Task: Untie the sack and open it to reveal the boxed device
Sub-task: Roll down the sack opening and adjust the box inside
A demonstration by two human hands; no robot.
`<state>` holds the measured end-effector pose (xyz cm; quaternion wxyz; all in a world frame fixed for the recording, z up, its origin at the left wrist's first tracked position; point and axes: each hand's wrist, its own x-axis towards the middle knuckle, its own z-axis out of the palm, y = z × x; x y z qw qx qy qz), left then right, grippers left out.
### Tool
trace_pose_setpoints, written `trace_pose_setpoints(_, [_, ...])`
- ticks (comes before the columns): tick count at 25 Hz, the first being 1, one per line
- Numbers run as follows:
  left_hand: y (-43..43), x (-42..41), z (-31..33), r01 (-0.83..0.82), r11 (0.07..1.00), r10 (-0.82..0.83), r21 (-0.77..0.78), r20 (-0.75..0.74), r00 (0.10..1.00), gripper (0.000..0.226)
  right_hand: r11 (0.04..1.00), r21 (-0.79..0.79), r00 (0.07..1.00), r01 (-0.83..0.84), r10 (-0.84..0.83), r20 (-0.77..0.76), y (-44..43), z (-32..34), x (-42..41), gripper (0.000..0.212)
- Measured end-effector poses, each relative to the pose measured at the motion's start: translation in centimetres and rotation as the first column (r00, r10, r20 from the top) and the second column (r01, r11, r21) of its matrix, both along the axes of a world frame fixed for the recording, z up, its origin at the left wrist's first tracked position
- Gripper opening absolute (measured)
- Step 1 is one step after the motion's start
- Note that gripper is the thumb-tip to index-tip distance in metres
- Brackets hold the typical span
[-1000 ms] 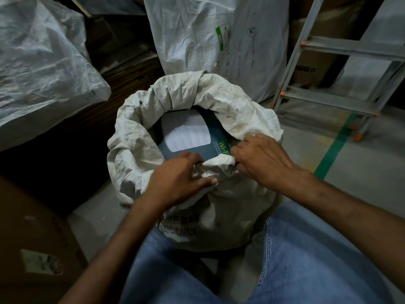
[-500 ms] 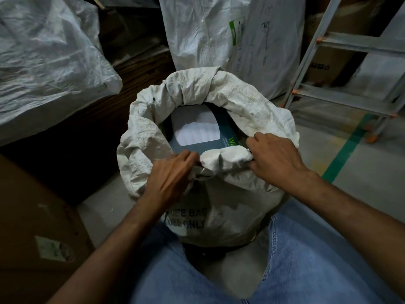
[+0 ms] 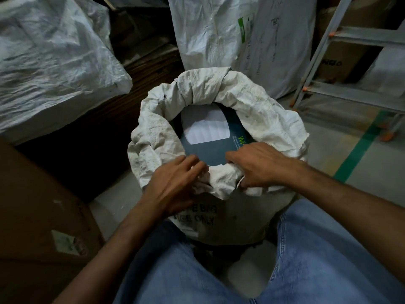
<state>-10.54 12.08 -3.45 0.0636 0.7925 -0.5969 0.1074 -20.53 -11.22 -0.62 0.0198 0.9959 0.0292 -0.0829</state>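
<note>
Stacked white sacks (image 3: 54,62) and a metal ladder (image 3: 350,62) crowd the dim storeroom around us. Our sack (image 3: 157,139), dirty white with its mouth rolled down, stands on the floor between our knees. Inside lies the dark teal box (image 3: 210,150), its long axis running away from our fingertips. Since a moment ago, more of the box shows. Our left hand (image 3: 173,187) lies loosely open on the near rim; our right hand (image 3: 260,165) grips the rim.

Bare forearms without sleeves, legs in light blue denim jeans (image 3: 328,260) with stitched seams.
</note>
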Motion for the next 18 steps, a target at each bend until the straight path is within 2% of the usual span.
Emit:
trace_pose_setpoints(1, [0.2,0.4,1.5,-0.056,0.991,0.087,0.119,-0.267,0.96,0.048,1.0,-0.006,0.997,0.003,-0.003,0.083,-0.2,-0.2,-0.4,0.04])
trace_pose_setpoints(2, [0.3,1.0,2.8,-0.041,0.971,0.162,0.237,-0.52,0.839,0.061,1.0,-0.012,0.987,-0.014,0.016,0.162,-0.3,-0.6,-0.9,0.037])
trace_pose_setpoints(3, [0.2,1.9,3.7,-0.009,0.944,0.218,0.329,-0.605,0.766,0.078,0.998,-0.04,0.972,-0.056,0.064,0.228,-0.1,-1.4,-1.4,0.036])
trace_pose_setpoints(4, [-0.1,2.9,4.2,-0.001,0.907,0.243,0.421,-0.521,0.819,0.099,0.991,-0.094,0.952,-0.096,0.119,0.282,0.1,-2.2,-1.7,0.038])
trace_pose_setpoints(6, [-1.3,3.6,3.5,-0.064,0.794,0.215,0.605,-0.18,0.96,0.127,0.983,-0.148,0.916,-0.112,0.16,0.368,0.4,-3.0,-2.0,0.04])
trace_pose_setpoints(7, [-1.7,3.5,2.6,-0.093,0.749,0.183,0.656,-0.07,0.981,0.129,0.984,-0.144,0.908,-0.104,0.154,0.39,0.6,-3.4,-2.1,0.041])
trace_pose_setpoints(8, [-2.0,3.4,1.4,-0.116,0.743,0.164,0.659,-0.012,0.986,0.121,0.987,-0.142,0.906,-0.08,0.131,0.402,0.8,-3.8,-2.2,0.042])
trace_pose_setpoints(11, [-1.2,4.3,-0.8,-0.15,0.924,0.103,0.352,0.148,0.984,0.063,0.991,-0.134,0.935,-0.025,0.071,0.348,1.6,-4.3,-3.0,0.046])
trace_pose_setpoints(12, [-0.5,4.4,-1.4,-0.149,0.956,0.095,0.254,0.213,0.972,0.054,0.994,-0.101,0.966,-0.046,0.07,0.247,1.7,-3.9,-3.2,0.046])
trace_pose_setpoints(13, [0.3,4.3,-2.1,-0.132,0.976,0.085,0.175,0.25,0.965,0.048,0.997,-0.046,0.995,-0.059,0.063,0.082,1.8,-2.9,-3.0,0.049])
trace_pose_setpoints(14, [1.1,4.2,-2.8,-0.107,0.989,0.079,0.097,0.261,0.962,0.043,0.999,0.014,0.996,-0.038,0.039,-0.08,2.1,-1.7,-2.4,0.056])
trace_pose_setpoints(15, [1.9,4.2,-3.7,-0.087,0.996,0.077,0.024,0.27,0.96,0.042,0.997,0.071,0.99,0.014,-0.004,-0.144,2.5,-0.9,-1.6,0.063])
trace_pose_setpoints(16, [2.4,4.2,-4.4,-0.088,0.996,0.088,-0.013,0.264,0.961,0.046,0.99,0.127,0.991,0.067,-0.051,-0.122,2.8,-0.6,-0.7,0.069])
trace_pose_setpoints(18, [2.5,4.1,-4.7,-0.116,0.993,0.109,0.019,0.214,0.971,0.059,0.954,0.267,0.989,0.139,-0.121,-0.082,3.6,-1.1,1.4,0.077])
